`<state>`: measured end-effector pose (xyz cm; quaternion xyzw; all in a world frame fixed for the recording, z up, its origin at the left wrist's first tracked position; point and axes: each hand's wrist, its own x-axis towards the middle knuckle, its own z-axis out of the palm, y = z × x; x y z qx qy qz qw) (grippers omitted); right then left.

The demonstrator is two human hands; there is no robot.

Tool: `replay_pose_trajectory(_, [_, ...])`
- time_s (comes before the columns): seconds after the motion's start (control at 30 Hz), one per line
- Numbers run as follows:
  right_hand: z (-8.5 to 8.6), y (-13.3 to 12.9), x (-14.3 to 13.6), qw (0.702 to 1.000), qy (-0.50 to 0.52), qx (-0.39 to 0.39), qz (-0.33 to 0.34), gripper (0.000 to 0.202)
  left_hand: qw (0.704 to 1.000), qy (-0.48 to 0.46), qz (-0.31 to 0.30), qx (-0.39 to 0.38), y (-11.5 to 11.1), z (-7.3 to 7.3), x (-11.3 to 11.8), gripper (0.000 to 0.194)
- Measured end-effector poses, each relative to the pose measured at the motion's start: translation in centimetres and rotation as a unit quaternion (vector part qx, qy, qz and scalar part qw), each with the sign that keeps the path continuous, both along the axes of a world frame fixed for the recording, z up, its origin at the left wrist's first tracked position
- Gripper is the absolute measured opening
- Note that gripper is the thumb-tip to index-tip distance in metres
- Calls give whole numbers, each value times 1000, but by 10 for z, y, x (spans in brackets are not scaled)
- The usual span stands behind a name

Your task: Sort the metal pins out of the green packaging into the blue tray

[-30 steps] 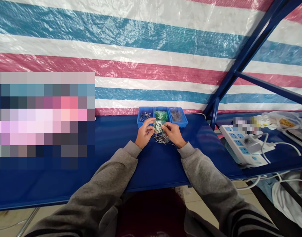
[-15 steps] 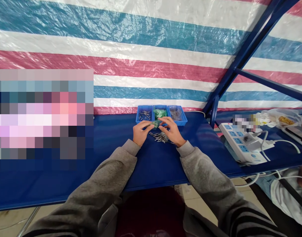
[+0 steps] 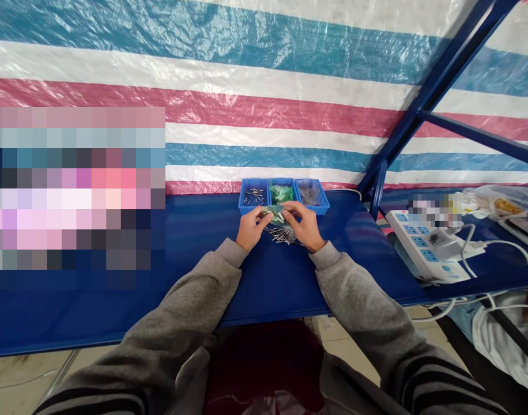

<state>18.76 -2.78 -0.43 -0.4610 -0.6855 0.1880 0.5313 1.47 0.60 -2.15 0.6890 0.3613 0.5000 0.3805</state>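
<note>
A small translucent green plastic bag (image 3: 272, 214) is stretched between my two hands above the blue table. My left hand (image 3: 249, 228) pinches its left end between thumb and fingers. At the other end, my right hand (image 3: 307, 226) grips it the same way. Small light-coloured pieces show in or against the bag; I cannot make out what they are. Under and just in front of the hands lies a loose pile of thin metal rod-like parts (image 3: 282, 235), partly covered by my right hand. Some clear plastic is beside the pile.
Behind my hands stand three joined blue bins (image 3: 326, 206), holding metal parts (image 3: 254, 196), green bags (image 3: 281, 192) and clear bags (image 3: 308, 193). A white power strip (image 3: 419, 245) with cables is at right, beside a blue metal frame (image 3: 398, 135). A blurred patch covers the left.
Both hands have closed more firmly on the green bag, which is now spread flatter between them. The right fingers have lowered onto it. The camera view has shifted slightly.
</note>
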Motion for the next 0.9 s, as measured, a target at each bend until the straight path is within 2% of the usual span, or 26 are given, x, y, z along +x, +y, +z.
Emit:
replay_pose_trajectory(0.17, [4, -2, 4, 993, -55, 42, 97, 30, 994, -56, -55, -73, 0, 3, 0, 32])
replay_pose_trajectory(0.27, [2, 0, 5, 990, -79, 48, 106, 34, 985, -106, -79, -114, 1, 4, 1, 35])
replay_pose_trajectory(0.33, [1, 2, 5, 990, -89, 50, 99, 33, 981, -128, -87, -119, 0, 5, 1, 47])
replay_pose_trajectory(0.4, [0, 3, 5, 991, -89, 53, 86, 24, 986, -112, -82, -97, -1, 5, 1, 48])
replay_pose_trajectory(0.5, [-2, 5, 4, 994, -83, 44, 52, 19, 999, -21, -45, -4, -3, 8, 0, 39])
replay_pose_trajectory(0.6, [-3, 5, 3, 996, -77, 26, 30, 20, 991, 62, 4, 115, -4, 11, -3, 37])
replay_pose_trajectory(0.67, [-3, 5, 2, 998, -54, 16, 19, 21, 982, 85, 19, 166, -4, 12, -4, 34])
replay_pose_trajectory(0.77, [-3, 4, 1, 1000, -7, 1, -6, 29, 979, 112, 1, 168, -4, 13, -5, 31])
replay_pose_trajectory(0.9, [0, 2, 0, 999, 48, -18, 1, 32, 992, 95, -6, 88, -3, 9, -5, 30])
